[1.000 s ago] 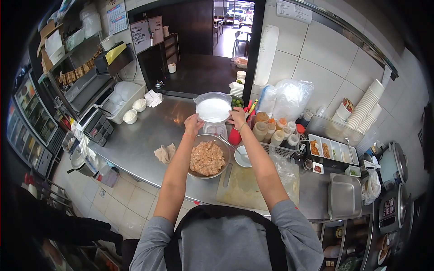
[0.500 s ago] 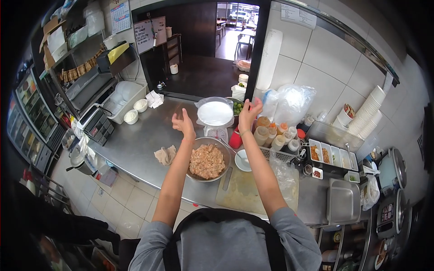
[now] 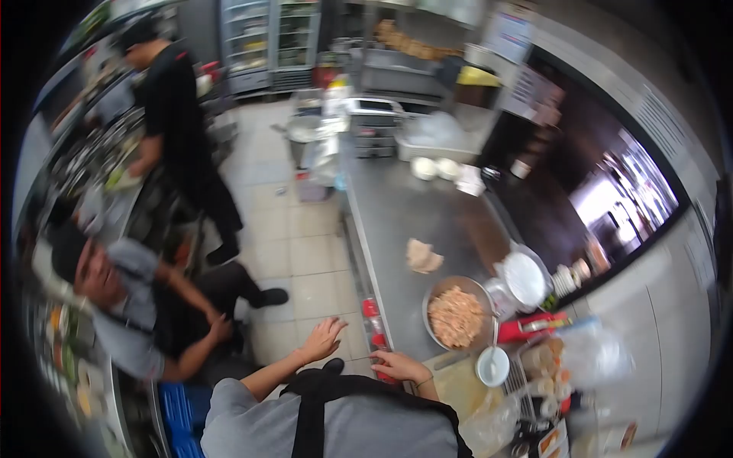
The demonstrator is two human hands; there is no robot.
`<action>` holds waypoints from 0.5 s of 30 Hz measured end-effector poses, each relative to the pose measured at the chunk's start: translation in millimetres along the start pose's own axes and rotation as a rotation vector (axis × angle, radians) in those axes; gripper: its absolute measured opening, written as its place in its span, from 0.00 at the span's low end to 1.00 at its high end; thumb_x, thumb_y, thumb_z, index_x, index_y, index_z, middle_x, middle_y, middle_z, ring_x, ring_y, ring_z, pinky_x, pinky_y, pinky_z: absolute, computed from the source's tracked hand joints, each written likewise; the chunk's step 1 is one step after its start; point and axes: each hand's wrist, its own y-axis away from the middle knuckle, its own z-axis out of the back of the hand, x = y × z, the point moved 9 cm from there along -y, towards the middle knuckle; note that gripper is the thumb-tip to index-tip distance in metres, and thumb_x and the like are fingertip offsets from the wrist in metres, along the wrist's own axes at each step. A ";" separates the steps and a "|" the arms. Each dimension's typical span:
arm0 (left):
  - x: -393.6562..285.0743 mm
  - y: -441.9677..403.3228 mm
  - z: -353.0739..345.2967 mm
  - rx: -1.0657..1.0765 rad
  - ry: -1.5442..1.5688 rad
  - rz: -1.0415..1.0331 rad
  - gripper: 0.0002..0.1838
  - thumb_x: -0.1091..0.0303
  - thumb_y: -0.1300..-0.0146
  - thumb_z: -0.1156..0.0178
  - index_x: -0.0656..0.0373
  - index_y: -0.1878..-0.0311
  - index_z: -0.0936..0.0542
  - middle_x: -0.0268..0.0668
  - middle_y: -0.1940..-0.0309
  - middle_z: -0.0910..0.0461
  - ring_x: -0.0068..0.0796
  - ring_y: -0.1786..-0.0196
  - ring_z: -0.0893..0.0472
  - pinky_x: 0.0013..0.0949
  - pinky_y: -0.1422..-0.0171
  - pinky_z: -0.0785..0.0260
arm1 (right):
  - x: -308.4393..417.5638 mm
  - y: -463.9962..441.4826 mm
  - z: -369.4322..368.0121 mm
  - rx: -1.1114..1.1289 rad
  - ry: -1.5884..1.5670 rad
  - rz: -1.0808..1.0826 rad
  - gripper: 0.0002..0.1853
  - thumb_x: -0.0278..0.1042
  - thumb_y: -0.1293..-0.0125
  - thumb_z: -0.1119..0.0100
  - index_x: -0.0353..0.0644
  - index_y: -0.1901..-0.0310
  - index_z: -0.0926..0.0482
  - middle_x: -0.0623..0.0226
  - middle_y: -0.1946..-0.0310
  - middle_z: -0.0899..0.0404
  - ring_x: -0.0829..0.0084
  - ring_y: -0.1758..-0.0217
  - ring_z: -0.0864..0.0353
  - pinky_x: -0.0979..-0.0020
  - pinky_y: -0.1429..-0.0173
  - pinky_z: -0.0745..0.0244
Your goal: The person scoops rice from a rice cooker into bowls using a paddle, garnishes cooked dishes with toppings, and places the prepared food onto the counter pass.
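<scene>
My left hand (image 3: 322, 340) hangs in the air above the tiled floor, beside the counter, its fingers stretched out and holding nothing. In front of my body, my right hand (image 3: 402, 367) is over the counter's front edge, fingers loosely extended and nothing visible in them. On the steel counter (image 3: 416, 206), a metal bowl (image 3: 432, 333) holds a pinkish minced meat mixture (image 3: 456, 314). Beyond it stands a scale topped by a round white plastic-covered pan (image 3: 524, 278). A crumpled beige cloth (image 3: 423, 256) lies left of the bowl, and a small white bowl (image 3: 492, 366) sits on its right.
To the left, one person (image 3: 145, 305) sits and another, in black (image 3: 183, 137), stands at a side counter. A tiled aisle (image 3: 298, 244) runs between the counters. Sauce bottles (image 3: 546, 366), a cutting board (image 3: 450, 385) and plastic bags (image 3: 599, 347) are at right.
My view has swung left, bringing two people and the aisle into sight. Both hands have come down from beside the scale, closer to my body. The image is more blurred.
</scene>
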 end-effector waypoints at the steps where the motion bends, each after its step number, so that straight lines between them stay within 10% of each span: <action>1: 43.8 36.6 -47.2 0.258 -0.058 0.162 0.32 0.61 0.48 0.39 0.53 0.39 0.38 0.47 0.42 0.36 0.52 0.44 0.31 0.49 0.42 0.36 | -12.5 -12.7 -11.3 -0.011 0.070 -0.020 0.21 0.47 0.37 0.48 0.44 0.47 0.29 0.62 0.59 0.22 0.65 0.57 0.21 0.66 0.53 0.29; 3: 129.0 140.7 -152.3 0.834 -0.085 0.489 0.28 0.58 0.48 0.41 0.53 0.42 0.30 0.47 0.45 0.29 0.51 0.46 0.26 0.49 0.43 0.34 | -29.9 -30.8 -20.9 -0.055 0.207 -0.054 0.24 0.52 0.38 0.47 0.45 0.46 0.29 0.59 0.54 0.23 0.61 0.50 0.24 0.58 0.47 0.32; 5: 125.7 213.8 -161.6 1.148 -0.061 0.748 0.21 0.56 0.47 0.43 0.56 0.52 0.22 0.47 0.51 0.23 0.47 0.47 0.24 0.44 0.43 0.33 | -37.8 -42.0 -14.7 -0.175 0.332 -0.136 0.25 0.54 0.41 0.46 0.51 0.45 0.28 0.62 0.44 0.29 0.62 0.39 0.33 0.40 0.35 0.60; 8: 150.0 257.0 -208.8 0.379 0.427 0.818 0.19 0.55 0.49 0.42 0.59 0.60 0.18 0.45 0.57 0.20 0.43 0.50 0.22 0.40 0.45 0.31 | -61.1 -57.5 -15.9 -0.415 0.497 -0.044 0.25 0.55 0.43 0.45 0.54 0.45 0.27 0.65 0.42 0.31 0.63 0.35 0.37 0.32 0.36 0.81; 15: 118.1 332.8 -215.0 0.302 0.536 1.156 0.30 0.42 0.53 0.39 0.60 0.57 0.19 0.48 0.57 0.20 0.43 0.52 0.21 0.37 0.46 0.31 | -61.7 -60.9 -37.2 -0.292 0.702 -0.133 0.21 0.54 0.48 0.41 0.56 0.55 0.20 0.71 0.53 0.22 0.70 0.39 0.33 0.28 0.38 0.87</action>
